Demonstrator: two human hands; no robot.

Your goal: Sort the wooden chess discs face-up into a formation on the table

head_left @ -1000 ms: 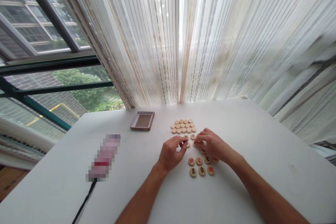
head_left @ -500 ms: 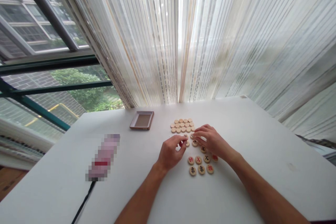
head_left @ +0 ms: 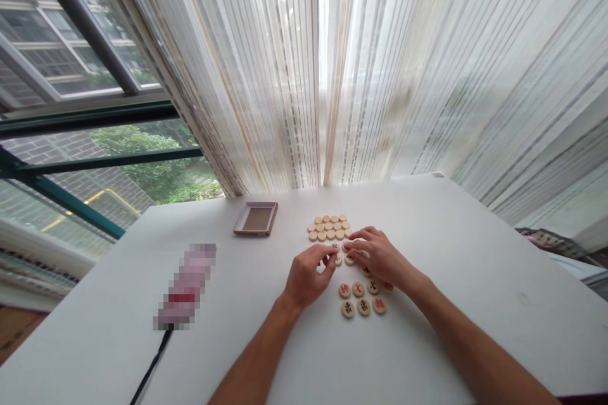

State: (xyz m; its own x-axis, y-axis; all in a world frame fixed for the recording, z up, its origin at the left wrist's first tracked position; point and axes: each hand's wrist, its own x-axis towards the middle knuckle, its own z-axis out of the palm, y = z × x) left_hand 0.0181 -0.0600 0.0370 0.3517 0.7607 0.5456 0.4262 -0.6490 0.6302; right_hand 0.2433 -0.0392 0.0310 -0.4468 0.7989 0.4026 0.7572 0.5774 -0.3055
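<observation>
Round wooden game discs lie on a white table (head_left: 427, 342). A tight cluster of blank-faced discs (head_left: 329, 227) sits farthest from me. Closer to me, several discs with red or black characters (head_left: 363, 299) lie face up in rows. My left hand (head_left: 308, 277) is curled, its thumb and fingers pinching a disc at the near edge of the blank cluster. My right hand (head_left: 377, 256) rests over the marked discs, fingertips pressed on a disc beside the left hand's.
A small brown open box (head_left: 256, 219) lies left of the discs. A blurred pink object (head_left: 186, 286) with a black cable (head_left: 149, 367) lies at the table's left. Striped sheer curtains (head_left: 361, 69) hang behind the table; a window (head_left: 85, 107) is at left.
My right hand has slid a little farther from me, towards the blank-faced cluster. My left hand has stayed nearly where it was, still pinching.
</observation>
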